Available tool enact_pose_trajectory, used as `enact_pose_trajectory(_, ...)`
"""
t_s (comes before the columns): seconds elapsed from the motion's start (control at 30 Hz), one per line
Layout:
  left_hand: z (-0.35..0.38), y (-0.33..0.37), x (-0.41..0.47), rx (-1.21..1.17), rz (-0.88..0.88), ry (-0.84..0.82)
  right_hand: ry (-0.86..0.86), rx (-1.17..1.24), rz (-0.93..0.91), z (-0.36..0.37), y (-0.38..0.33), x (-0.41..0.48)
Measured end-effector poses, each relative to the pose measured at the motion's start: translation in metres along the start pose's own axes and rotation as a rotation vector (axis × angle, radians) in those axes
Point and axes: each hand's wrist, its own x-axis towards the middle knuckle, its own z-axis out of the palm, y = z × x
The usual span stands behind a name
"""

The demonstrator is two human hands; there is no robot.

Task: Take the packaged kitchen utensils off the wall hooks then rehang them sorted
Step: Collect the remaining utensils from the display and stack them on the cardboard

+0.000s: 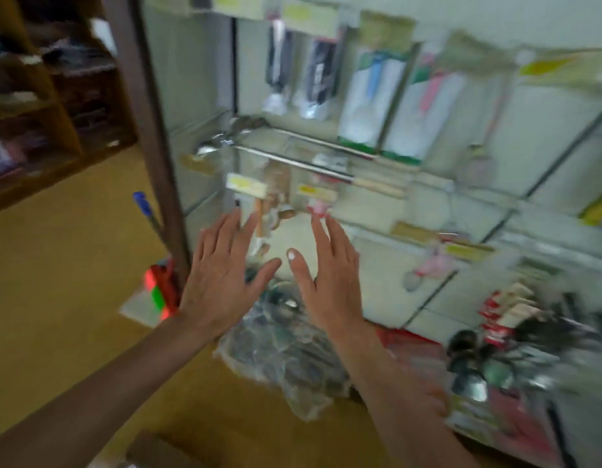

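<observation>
Clear plastic sleeves with pale card headers hang in a row across the upper middle of the frame, all softened by motion blur. Leftmost is a dark-handled pack [278, 62], and a second dark pack [318, 72] hangs just beside it, each with a shiny silver end at the bottom. Next comes a blue-handled pack [370, 96] on a white backing edged in green, then a pink-handled pack [424, 103] on the same kind of backing. Below them, long metal utensils [292, 160] with pale wooden ends lie slanting across the wire. Lower still, at centre frame, hang a yellow-labelled small pack [247, 187] and a pink-tipped small pack [318, 195]. A pink utensil [431, 265] hangs further right.

The left hand [222, 275] and right hand [326, 278] are raised side by side just below the two small packs. Their backs face the camera, with fingers straight and spread, gripping nothing. Whether the left fingertips touch the yellow-labelled small pack is lost in the blur.

Dark wooden shelves [39, 96] stand at upper left, then a brown post [147, 113] with a red-and-green packet [159, 288] at its foot. A crinkled clear bag heap [286, 356] lies under the hands on the tan floor [56, 282]. The white wall panel [546, 130] carries a thin grey grid, and a jumble of red-carded utensils [502, 319] fills the lower right.
</observation>
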Motion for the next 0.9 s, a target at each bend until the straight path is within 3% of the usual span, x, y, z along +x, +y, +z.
enact_pose_trajectory(0.37,0.058,0.242,0.023,-0.221,0.301,-0.118,0.228,-0.128,0.326,-0.206,0.139,-0.083)
enact_pose_trajectory(0.9,0.130,0.509,-0.021,-0.297,0.440,-0.175,0.299,-0.196,0.420,-0.387,0.305,-0.199)
